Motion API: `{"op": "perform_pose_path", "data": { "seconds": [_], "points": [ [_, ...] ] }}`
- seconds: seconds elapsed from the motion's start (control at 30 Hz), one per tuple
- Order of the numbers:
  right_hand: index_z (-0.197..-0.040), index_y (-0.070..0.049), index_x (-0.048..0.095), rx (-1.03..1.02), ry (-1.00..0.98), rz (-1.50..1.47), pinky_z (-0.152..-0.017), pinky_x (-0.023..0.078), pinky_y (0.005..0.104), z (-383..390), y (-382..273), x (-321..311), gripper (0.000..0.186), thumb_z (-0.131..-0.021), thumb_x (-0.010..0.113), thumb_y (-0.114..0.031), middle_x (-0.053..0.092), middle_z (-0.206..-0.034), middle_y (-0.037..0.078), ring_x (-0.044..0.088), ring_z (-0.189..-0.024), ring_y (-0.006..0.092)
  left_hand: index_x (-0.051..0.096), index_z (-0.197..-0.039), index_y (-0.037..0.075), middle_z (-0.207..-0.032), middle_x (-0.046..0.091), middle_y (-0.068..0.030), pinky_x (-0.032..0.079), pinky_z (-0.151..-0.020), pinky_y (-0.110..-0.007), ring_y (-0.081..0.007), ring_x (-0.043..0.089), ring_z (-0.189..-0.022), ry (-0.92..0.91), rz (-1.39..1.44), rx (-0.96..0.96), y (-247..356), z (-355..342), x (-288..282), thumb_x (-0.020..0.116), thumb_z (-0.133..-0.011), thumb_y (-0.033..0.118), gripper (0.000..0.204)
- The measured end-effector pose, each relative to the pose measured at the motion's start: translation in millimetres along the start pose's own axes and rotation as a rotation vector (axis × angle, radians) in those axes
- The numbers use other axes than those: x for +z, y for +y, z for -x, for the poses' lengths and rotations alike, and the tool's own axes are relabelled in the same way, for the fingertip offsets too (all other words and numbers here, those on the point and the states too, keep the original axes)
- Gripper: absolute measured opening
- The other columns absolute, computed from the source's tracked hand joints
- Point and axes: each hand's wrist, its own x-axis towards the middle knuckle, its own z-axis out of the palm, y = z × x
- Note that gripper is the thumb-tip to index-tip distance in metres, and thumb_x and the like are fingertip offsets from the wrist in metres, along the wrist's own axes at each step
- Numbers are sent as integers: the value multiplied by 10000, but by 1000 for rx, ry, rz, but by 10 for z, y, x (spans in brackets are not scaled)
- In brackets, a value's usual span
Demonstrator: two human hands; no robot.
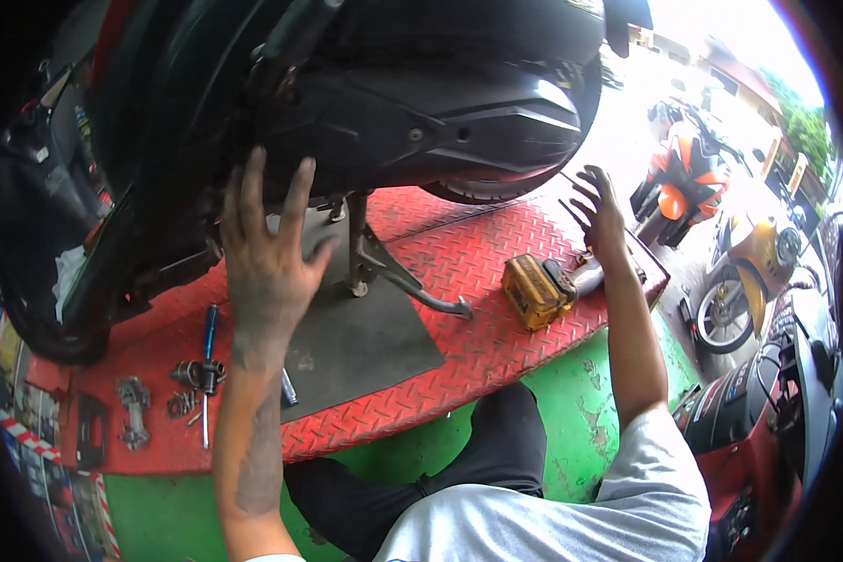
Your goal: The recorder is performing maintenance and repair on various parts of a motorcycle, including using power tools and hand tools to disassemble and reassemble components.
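Light grey shirt cloth [496, 525] and dark trousers [501, 436] lie nearest the camera, along the lower edge. Both hands are raised and open. The left hand [272, 248], fingers spread and pointing up, is in front of the lower side of a dark scooter [183, 112] — whether its fingertips touch the bodywork I cannot tell. The right hand [604, 220] has its fingers parted and slightly bent, near the rear tyre [487, 194].

The scooter fills the top of the view, its black transmission cover [421, 140] facing the person. It is on a red diamond-plate platform [482, 347], and a foot of its centre stand [393, 270] meets a dark grey mat [375, 361]. Below the right hand sits a grimy yellow-and-black power tool [537, 292].

Left of the left forearm lie a blue-handled tool [212, 328], some small metal parts [189, 377] and a cast-metal piece [133, 412]. Beyond, at the right, stand an orange motorcycle [686, 169] and a yellow motorcycle [761, 258] — with green floor [571, 403] beside the platform.
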Motion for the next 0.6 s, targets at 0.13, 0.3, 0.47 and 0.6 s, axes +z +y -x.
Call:
{"op": "perform_pose_path", "data": {
  "seconds": [0.13, 0.3, 0.47, 0.6],
  "points": [
    [-1477, -61, 510, 61, -34, -88, -1073, 488, 433, -561, -274, 393, 689, -1062, 471, -610, 592, -1394, 124, 606, -1172, 245, 285, -1643, 373, -1680, 273, -124, 452, -1154, -564, -411, 358, -1494, 10, -173, 132, -137, -494, 171, 951, -610, 361, 1229],
    [-1576, 9, 406, 45, 6, -147, -1164, 395, 467, -994, -208, 712, 865, -1046, 419, -674, 489, -1544, 243, 516, -1377, 315, 206, -1659, 426, -1698, 237, -114, 392, -1199, -575, -401, 311, -1523, -124, -399, 271, -45, -706, 202, 922, -615, 465, 1266],
    [-1569, 10, 421, 180, 0, -106, -1133, 415, 547, -895, -199, 648, 1039, -945, 445, -821, 462, -1572, 241, 440, -1442, 415, 151, -1655, 486, -1714, 179, -158, 259, -1253, -633, -446, 213, -1556, -181, -417, 422, 223, -946, 306, 903, -641, 524, 1263],
    [-1621, -30, 325, 228, -26, -173, -1174, 366, 567, -700, -267, 722, 1067, -925, 472, -826, 401, -1619, 245, 413, -1480, 373, 140, -1638, 538, -1701, 197, -196, 269, -1234, -650, -484, 247, -1535, -258, -407, 409, 263, -1081, 202, 906, -648, 537, 1252]
  ]
}}
